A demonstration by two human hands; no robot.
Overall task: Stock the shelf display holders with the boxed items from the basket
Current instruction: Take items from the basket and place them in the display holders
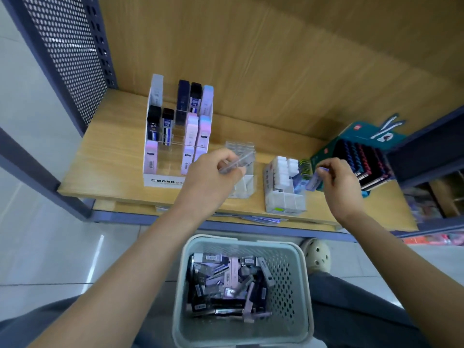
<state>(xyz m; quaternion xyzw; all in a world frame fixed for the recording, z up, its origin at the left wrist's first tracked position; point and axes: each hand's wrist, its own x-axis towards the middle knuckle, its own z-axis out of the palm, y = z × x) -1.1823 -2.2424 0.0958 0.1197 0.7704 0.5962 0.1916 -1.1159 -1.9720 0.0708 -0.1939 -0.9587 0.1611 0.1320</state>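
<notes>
My left hand (pixel 216 175) grips a clear slim box (pixel 238 162) above a clear acrylic holder (pixel 242 187) at the shelf's middle. My right hand (pixel 339 179) pinches a small purple box (pixel 315 180) beside a white holder (pixel 283 199) filled with white boxed items. A tiered MONO display holder (pixel 163 180) on the left carries black, dark blue and pastel lead boxes. Below the shelf, a pale green basket (pixel 302 280) holds several loose boxes in black, clear and lilac.
A teal display of dark pens (pixel 361 156) stands at the shelf's right end. The wooden shelf (pixel 110 151) has a perforated blue side panel (pixel 67 46) on the left. My knees flank the basket, and a pale clog (pixel 317 254) rests on the tiled floor.
</notes>
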